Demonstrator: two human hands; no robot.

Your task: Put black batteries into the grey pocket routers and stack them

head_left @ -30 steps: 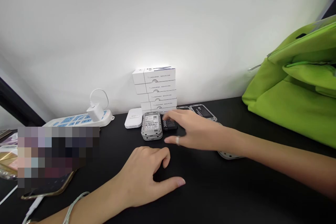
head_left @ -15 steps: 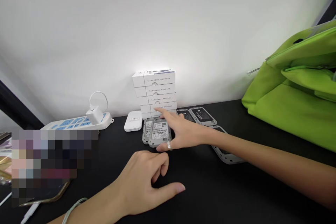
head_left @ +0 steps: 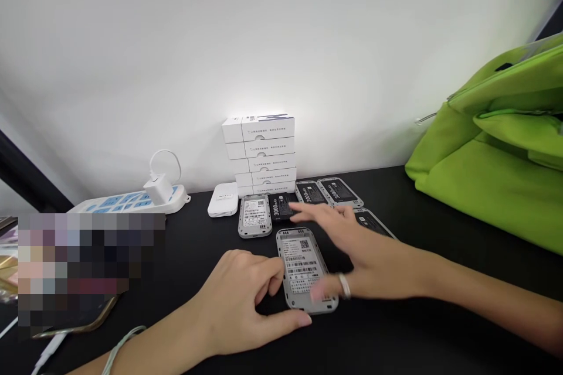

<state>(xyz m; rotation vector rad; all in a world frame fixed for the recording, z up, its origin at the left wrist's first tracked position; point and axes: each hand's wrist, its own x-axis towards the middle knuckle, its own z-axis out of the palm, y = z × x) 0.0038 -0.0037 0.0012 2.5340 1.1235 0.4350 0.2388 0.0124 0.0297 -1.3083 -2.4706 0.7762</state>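
My right hand [head_left: 373,258], a ring on its thumb, holds a grey pocket-sized device [head_left: 303,266] lying label side up on the black table [head_left: 396,334]; the thumb presses its near right corner and the fingers reach along its far side. My left hand [head_left: 237,304] rests on the table just left of it, fingers loosely curled, thumb out, fingertips at the device's left edge, holding nothing. A second grey device [head_left: 254,215] lies further back, with a loose black battery [head_left: 281,206] beside it.
Three open devices with batteries [head_left: 339,190] lie behind my right hand. A stack of white boxes [head_left: 264,152] and a small white unit [head_left: 223,199] stand by the wall. A power strip [head_left: 127,202] is at the left, a green bag [head_left: 497,158] at the right.
My right hand lifted the top grey device off the one beneath and drew it toward me, beside my left hand. The black battery is uncovered again. My left hand stayed put.
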